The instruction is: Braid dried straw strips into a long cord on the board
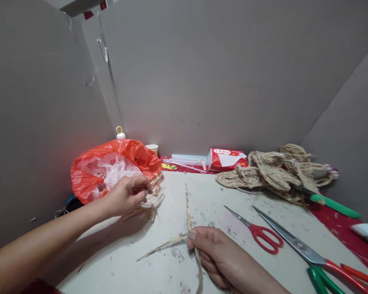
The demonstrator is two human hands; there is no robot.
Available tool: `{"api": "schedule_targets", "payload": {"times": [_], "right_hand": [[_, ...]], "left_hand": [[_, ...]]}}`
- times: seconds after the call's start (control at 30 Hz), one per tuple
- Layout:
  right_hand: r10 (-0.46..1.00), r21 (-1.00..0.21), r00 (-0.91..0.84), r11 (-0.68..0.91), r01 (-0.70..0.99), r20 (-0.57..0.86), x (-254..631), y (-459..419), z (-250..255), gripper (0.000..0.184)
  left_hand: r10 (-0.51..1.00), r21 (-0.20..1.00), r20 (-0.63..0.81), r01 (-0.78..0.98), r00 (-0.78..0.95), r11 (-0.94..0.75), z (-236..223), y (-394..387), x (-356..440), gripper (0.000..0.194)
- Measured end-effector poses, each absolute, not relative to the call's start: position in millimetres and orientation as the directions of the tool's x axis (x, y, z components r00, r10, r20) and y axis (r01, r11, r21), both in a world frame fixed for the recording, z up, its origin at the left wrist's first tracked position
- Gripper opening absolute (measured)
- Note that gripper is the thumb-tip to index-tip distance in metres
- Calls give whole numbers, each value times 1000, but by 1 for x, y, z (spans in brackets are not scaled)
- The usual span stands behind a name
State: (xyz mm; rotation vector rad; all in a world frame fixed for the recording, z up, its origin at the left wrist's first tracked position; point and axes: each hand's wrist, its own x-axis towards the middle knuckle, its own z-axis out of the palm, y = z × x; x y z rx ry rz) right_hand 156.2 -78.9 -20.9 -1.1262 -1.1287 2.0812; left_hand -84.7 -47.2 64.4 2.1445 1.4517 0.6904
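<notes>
A thin braided straw cord (187, 206) stands out from my right hand (213, 253), which pinches it near its lower end between thumb and forefinger. Loose straw strands (161, 247) fan out to the left from that pinch, and one flat strand (199, 271) hangs down below it. My left hand (129, 196) is raised in front of a red plastic bag (88, 175), its fingers curled together. Whether anything is between those fingers I cannot make out. Close beside them lies a tangle of loose straw strips (155, 204).
Red-handled scissors (263, 237) and large shears (303, 247) lie to the right. Behind them are woven straw bundles (270, 171) with a green-handled tool (337, 206). A tissue pack (216, 161) and a paper cup (152, 148) stand along the back by the grey partition (202, 81).
</notes>
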Motion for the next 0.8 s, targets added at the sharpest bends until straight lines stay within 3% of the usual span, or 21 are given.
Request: {"api": "schedule_targets", "payload": {"times": [0.2, 0.5, 0.67, 0.73, 0.8], "right_hand": [[721, -839, -536, -542, -40, -439, 157, -78, -20, 27], [717, -840, -531, -542, -17, -452, 157, -79, -22, 28], [717, -843, -533, -538, -11, -450, 157, -78, -23, 28], [711, -839, -538, -543, -9, -454, 157, -77, -23, 30], [698, -830, -544, -557, -3, -467, 157, -77, -24, 31]], "left_hand": [[975, 857, 57, 491, 213, -157, 66, -63, -102, 21], [990, 885, 128, 444, 62, -142, 77, -72, -126, 21], [995, 777, 8, 625, 101, -70, 74, -84, -141, 24], [984, 644, -76, 762, 161, -75, 71, -89, -143, 21], [981, 460, -66, 878, 182, -132, 65, -92, -140, 22]]}}
